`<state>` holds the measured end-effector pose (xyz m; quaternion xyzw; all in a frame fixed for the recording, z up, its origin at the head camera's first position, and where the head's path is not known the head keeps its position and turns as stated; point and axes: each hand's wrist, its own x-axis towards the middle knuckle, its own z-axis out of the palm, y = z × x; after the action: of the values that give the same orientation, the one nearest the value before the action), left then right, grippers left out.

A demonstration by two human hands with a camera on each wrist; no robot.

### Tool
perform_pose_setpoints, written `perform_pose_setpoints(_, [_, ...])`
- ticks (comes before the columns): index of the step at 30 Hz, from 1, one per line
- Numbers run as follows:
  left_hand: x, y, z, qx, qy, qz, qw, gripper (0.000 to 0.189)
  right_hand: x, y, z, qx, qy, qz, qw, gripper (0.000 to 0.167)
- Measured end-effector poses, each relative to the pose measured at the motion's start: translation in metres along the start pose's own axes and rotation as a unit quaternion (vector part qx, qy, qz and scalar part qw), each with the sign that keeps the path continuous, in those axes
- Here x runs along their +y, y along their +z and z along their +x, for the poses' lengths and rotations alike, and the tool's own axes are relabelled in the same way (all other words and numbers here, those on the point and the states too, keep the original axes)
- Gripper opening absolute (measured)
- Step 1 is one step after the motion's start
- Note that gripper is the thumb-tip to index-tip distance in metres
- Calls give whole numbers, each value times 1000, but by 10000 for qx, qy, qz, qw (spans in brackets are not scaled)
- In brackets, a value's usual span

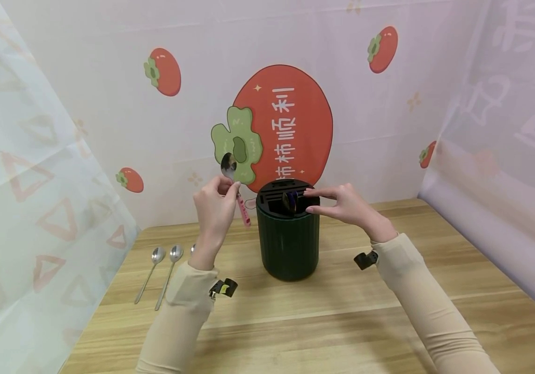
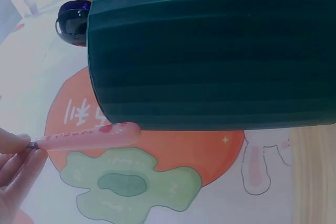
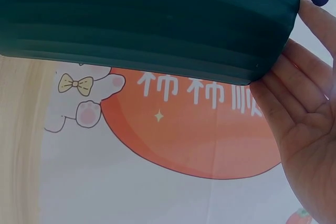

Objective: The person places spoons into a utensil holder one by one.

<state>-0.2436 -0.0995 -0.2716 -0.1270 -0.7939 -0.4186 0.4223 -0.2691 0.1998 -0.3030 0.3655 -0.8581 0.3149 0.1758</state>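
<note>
The pink-handled spoon point(image 1: 234, 182) is up in the air, just left of the dark green holder point(image 1: 288, 234), bowl up and handle pointing down toward the holder's rim. The left hand point(image 1: 214, 208) pinches it near the neck, its fingers point(image 2: 16, 158) closed round the metal just above the pink handle; in the left wrist view the handle tip lies right against the holder's ribbed wall, though I cannot tell whether it touches.

A second spoon point(image 1: 290, 200) already stands in the slotted top of the holder, only its bowl showing. The right hand point(image 1: 342, 205) is at that rim, fingers nearly straight and together, tips near or on the bowl; whether they pinch it I cannot tell. The right wrist view shows the palm open beside the holder's wall.

My reading: one spoon is being seated while the next is carried over, so the work is midway. For the raised spoon to go in, its handle would have to be lifted over the rim, turned more nearly upright and lined up with a free slot, with the right hand out of the way.

On the tabletop point(image 1: 342, 311) at the left lie two steel spoons point(image 1: 159, 275) side by side, and a third peeks from behind the left wrist. A persimmon-print cloth point(image 1: 290, 124) hangs behind.
</note>
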Motion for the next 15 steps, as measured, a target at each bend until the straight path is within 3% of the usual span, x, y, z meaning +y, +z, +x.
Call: perform_pose_setpoints(15, [9, 0, 7, 212, 348, -388, 9984, 14, -1, 0, -1, 33, 23, 78, 10000, 40])
